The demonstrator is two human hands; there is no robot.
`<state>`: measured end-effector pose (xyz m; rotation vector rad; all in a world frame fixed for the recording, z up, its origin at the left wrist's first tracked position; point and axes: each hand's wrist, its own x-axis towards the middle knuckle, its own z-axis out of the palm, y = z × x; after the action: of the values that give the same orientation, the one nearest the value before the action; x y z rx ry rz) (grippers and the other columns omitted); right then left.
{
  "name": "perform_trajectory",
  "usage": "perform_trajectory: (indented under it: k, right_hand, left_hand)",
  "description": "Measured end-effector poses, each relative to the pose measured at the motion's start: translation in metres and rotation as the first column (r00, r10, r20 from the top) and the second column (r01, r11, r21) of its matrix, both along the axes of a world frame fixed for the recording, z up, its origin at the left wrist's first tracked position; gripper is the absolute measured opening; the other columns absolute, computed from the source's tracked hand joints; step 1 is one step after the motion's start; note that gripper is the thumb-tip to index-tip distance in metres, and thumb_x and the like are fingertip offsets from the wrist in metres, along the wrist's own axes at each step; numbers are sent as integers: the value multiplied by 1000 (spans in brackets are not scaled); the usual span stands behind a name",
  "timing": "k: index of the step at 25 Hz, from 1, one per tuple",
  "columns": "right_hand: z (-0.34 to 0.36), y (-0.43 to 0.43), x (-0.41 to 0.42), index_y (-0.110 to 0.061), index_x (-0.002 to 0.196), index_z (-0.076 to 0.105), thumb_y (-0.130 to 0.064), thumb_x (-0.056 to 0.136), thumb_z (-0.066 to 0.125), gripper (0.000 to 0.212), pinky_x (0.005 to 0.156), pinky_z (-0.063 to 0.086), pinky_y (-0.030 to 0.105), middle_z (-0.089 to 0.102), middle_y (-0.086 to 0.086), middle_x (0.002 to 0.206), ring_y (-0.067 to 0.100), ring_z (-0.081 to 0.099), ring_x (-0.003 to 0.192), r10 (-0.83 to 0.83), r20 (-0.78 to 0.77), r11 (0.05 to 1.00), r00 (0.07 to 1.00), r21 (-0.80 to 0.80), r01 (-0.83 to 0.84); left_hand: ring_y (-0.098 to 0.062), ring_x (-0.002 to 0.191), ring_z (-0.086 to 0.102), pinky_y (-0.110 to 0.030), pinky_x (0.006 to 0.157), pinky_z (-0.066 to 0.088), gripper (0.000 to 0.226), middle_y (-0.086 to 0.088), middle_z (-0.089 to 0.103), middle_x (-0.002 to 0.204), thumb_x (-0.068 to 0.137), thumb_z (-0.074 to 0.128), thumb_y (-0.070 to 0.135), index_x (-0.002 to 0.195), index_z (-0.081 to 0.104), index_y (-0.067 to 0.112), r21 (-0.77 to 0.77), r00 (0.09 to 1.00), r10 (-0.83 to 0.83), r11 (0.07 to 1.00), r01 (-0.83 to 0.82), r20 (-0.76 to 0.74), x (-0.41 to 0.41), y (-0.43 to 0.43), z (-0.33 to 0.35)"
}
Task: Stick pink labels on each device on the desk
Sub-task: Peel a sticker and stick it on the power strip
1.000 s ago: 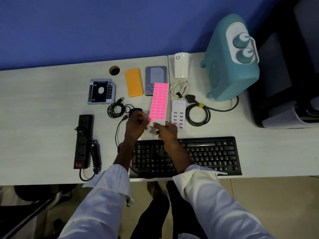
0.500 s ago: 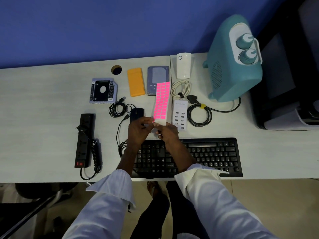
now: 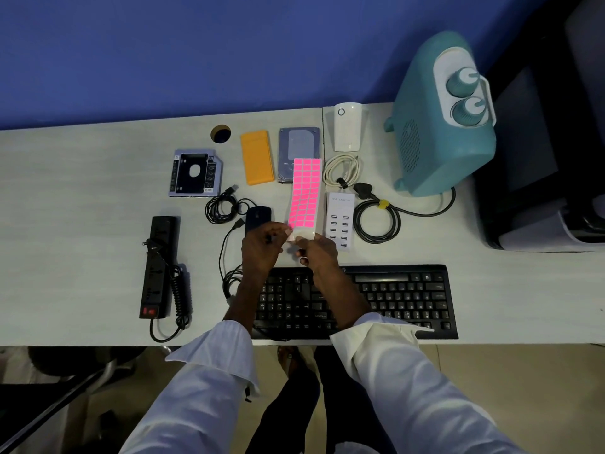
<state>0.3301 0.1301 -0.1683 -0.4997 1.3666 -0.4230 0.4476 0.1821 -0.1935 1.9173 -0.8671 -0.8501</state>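
Observation:
A sheet of pink labels (image 3: pixel 305 191) is held upright above the desk, bent at its lower end. My right hand (image 3: pixel 316 249) grips the sheet's bottom edge. My left hand (image 3: pixel 263 245) pinches at the sheet's lower left corner, where a label edge is lifted. Devices lie around: a black mouse (image 3: pixel 257 216) just behind my left hand, a white USB charger (image 3: pixel 340 219), a black keyboard (image 3: pixel 386 298), a black power strip (image 3: pixel 158 267), an orange case (image 3: pixel 257 157), a hard drive (image 3: pixel 298 144), a drive caddy (image 3: pixel 194 173), a white plug-in unit (image 3: pixel 347 126) and a teal heater (image 3: pixel 442 126).
Coiled cables lie on the desk: a black one (image 3: pixel 376 221) from the heater, a white one (image 3: pixel 342 170), a black one (image 3: pixel 222 208) by the mouse. A cable hole (image 3: pixel 220 133) is near the blue wall. A dark machine (image 3: pixel 550 178) stands at the right.
The label sheet has turned more edge-on and bent at its bottom. Both hands have shifted slightly, with my left fingers now pinching the sheet's lower left corner.

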Motion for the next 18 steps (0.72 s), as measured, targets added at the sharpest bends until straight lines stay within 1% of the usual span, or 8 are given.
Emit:
perform_trajectory:
  k: [2,5,8,10,13,14,16,18]
  right_hand:
    - [1,0,-1,-7,84,68,3,85,64,11,52,44,27,68,20,75,24,56,58,9,-3,1000,1000,3,-9]
    - [1,-2,-2,-3,85,68,3,83,65,7,53,44,28,68,25,84,26,57,62,1,11,999,1000,32,-1]
    - [3,-3,-5,-3,78,67,1,82,67,6,49,42,24,68,19,77,23,56,60,-11,25,997,1000,74,9]
    - [4,-3,-6,-4,78,69,-4,80,74,6,49,42,24,68,16,73,20,55,55,-5,47,998,999,71,2]
    - [3,-1,-7,-6,78,71,-10,73,85,15,49,42,23,69,15,72,17,55,53,-7,49,998,999,57,4]
    - [2,-1,-8,-5,80,71,-11,72,85,17,48,42,22,69,16,74,17,54,54,-14,47,999,999,53,11]
    - [0,-1,-9,0,89,73,-11,74,84,22,45,41,19,69,19,79,20,55,60,-20,50,999,999,34,18]
    - [2,-2,-10,4,96,72,-10,77,82,25,44,40,18,67,17,76,17,55,57,-6,42,1000,999,-1,6]
  left_hand:
    - [-9,65,65,-23,56,54,10,-4,75,87,91,69,15,97,75,10,-7,1000,-1,1000,1,-8,-1,0,0]
    - [-8,68,66,-17,55,51,12,-8,75,92,92,67,12,100,74,6,-27,999,-33,999,32,-32,-2,1,3]
    - [-4,69,69,-14,55,50,17,-13,74,99,92,65,2,107,71,-1,-40,994,-67,997,64,-89,-1,4,4]
    - [-4,66,68,-15,55,50,21,-15,74,100,90,64,-3,110,70,-2,-29,992,-73,997,71,-100,0,5,3]
    - [-3,63,66,-16,56,51,23,-12,74,94,88,65,-5,109,72,-2,-27,993,-70,997,68,-91,0,4,1]
    - [-2,61,65,-15,55,50,22,-10,74,91,87,66,-5,109,72,-2,-26,994,-67,998,64,-91,-1,3,1]
    - [-3,58,64,-15,55,50,20,-9,74,86,88,68,-1,107,74,0,-20,994,-62,998,61,-88,-1,1,2]
    - [-2,56,64,-14,54,49,18,-7,73,83,88,68,1,105,74,0,-16,994,-70,997,69,-81,-3,-1,4]
